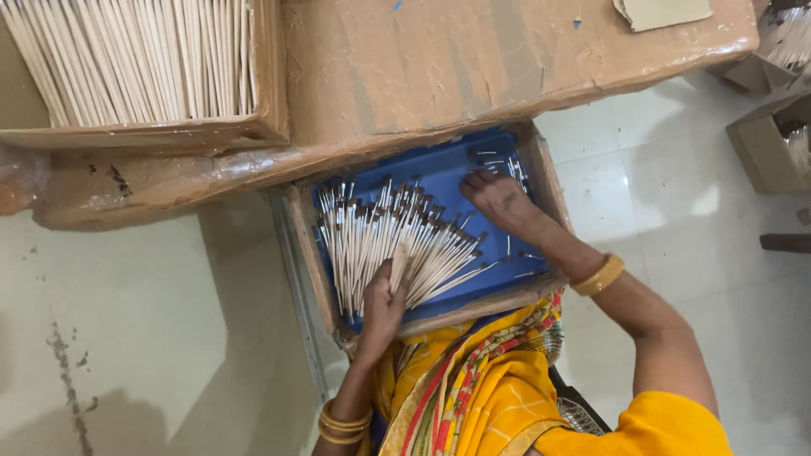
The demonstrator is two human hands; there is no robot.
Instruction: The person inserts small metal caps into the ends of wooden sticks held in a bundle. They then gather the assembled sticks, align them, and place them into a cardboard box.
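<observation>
Pale tile floor, cardboard-wrapped counter (507, 59) at the far side | blue tray (439, 169) in the lap, full of thin white sticks (380, 241) | left hand (384, 304) fingers clenched round a fanned bunch | right hand (498, 198) fingers loose, resting on tray's far right | box of plain sticks (135, 63) far left

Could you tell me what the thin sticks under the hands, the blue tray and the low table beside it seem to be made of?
Thin sticks: pale, matt, probably wood or bamboo, with dark tips.
Blue tray: looks like smooth plastic, evenly coloured, set in a brown edge that seems to be cardboard.
Low table: brown cardboard or board under creased, glossy tape or film.
</observation>
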